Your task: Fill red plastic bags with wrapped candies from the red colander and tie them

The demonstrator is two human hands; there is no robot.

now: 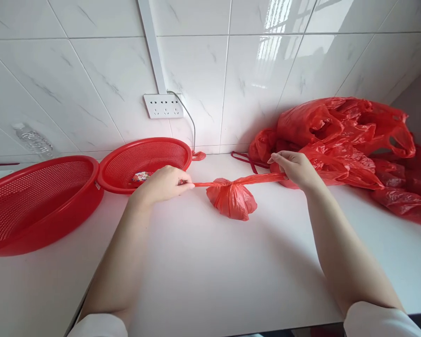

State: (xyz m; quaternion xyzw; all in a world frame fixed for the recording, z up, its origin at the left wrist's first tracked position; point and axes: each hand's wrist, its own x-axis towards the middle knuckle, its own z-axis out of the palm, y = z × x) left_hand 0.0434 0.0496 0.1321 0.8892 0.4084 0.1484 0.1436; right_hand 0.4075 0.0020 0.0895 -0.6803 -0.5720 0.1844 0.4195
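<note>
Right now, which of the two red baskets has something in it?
The far basket, the one by the wall socket: a small patterned item lies inside it. The nearer, larger basket at the left edge shows only bare mesh.

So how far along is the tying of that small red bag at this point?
Done: the small red bag sits on the white counter, gathered, with a knot at its neck. In hand: the left hand and right hand each pinch one handle end, stretched taut to either side. Left: the pile of red bags at the right lies loose, and the two red baskets look almost unfilled.
</note>
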